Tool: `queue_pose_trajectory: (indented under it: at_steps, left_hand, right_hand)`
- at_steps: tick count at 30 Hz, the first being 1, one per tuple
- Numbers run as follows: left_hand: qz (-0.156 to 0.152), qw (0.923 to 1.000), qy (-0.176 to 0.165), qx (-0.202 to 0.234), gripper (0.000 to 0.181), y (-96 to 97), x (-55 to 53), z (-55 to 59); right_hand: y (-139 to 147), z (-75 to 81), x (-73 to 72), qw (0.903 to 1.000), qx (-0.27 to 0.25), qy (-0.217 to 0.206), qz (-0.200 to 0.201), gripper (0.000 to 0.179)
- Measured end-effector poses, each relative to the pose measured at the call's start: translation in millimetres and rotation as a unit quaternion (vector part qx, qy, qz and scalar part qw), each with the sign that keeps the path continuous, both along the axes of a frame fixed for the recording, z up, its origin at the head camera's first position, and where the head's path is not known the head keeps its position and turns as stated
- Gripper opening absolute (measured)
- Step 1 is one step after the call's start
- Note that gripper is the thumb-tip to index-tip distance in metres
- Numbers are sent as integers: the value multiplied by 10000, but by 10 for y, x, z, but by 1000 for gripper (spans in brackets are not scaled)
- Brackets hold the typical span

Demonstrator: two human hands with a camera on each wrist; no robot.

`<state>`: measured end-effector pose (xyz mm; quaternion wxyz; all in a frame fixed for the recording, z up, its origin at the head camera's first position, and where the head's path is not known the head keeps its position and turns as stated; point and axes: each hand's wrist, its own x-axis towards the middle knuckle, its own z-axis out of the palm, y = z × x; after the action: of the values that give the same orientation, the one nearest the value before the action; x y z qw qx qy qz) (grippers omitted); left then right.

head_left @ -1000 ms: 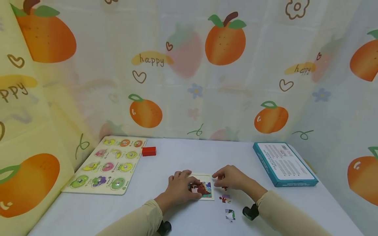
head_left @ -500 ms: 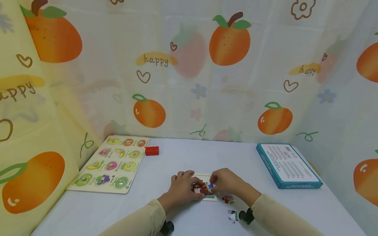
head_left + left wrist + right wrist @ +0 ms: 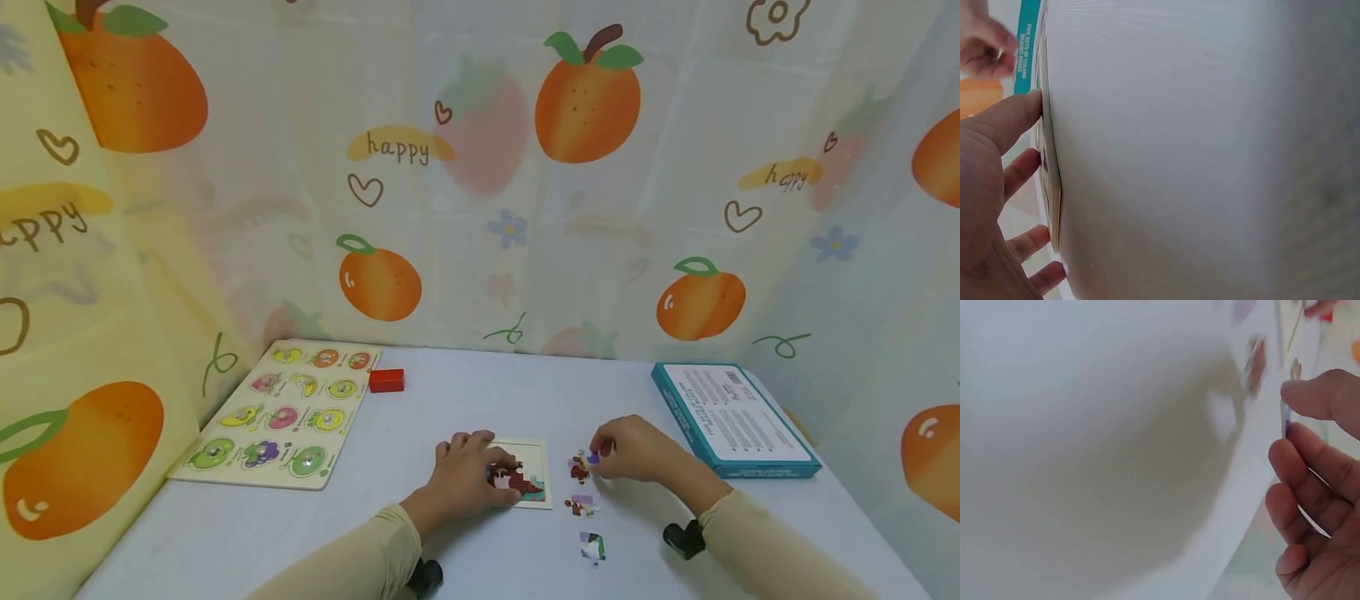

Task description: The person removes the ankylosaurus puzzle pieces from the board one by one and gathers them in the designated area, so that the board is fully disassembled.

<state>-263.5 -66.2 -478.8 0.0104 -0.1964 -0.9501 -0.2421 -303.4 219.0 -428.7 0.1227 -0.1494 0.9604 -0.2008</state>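
Observation:
My left hand [image 3: 471, 479] rests spread over the left part of a small jigsaw puzzle tray [image 3: 550, 487]. In the left wrist view its thumb and fingers lie along the edge of the tray. Brown and teal picture pieces [image 3: 525, 483] fill the tray's lower part, while its upper part shows bare cream; the hand hides the left side. To the right, my right hand [image 3: 637, 452] pinches a blue-purple jigsaw piece [image 3: 1286, 419] between thumb and fingers, raised above the table. Beside it lies a brown jigsaw piece [image 3: 579, 471].
Below that lie a purple-brown piece [image 3: 581, 505] and a white-green piece [image 3: 592, 546]. At the left is a fruit board [image 3: 330, 458], with a red block [image 3: 387, 381] near its corner. A teal box [image 3: 738, 417] lies at the right. A patterned curtain [image 3: 480, 250] hangs behind.
My right hand reached left to the tray, took out the blue piece and moved back right with it. Bare tray shows where the blue piece was. My left hand stays on the tray.

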Motion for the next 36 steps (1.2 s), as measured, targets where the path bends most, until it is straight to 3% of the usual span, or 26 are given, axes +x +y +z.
queue_pose_trajectory:
  at_steps: [7,17,22,29,36]
  left_hand:
    - [24,10000,67,-25,40,4,0,1]
    - [-36,10000,26,-13,41,13,20,26]
    - [-6,10000,39,42,41,7,22,9]
    - [60,10000,-34,53,43,-68,18,-6]
    - [253,9996,99,61,39,-154,50,-60]
  right_hand:
    - [413,-67,54,9996,-28,-181,-232,21]
    - [430,-69,21,9997,-39,-132,-193,21]
    - [160,0,12,9997,-192,-133,54,22]
    - [-536,-67,83,9895,-134,581,1314,18]
    - [-895,-128,43,9879,-79,736,1364,13]
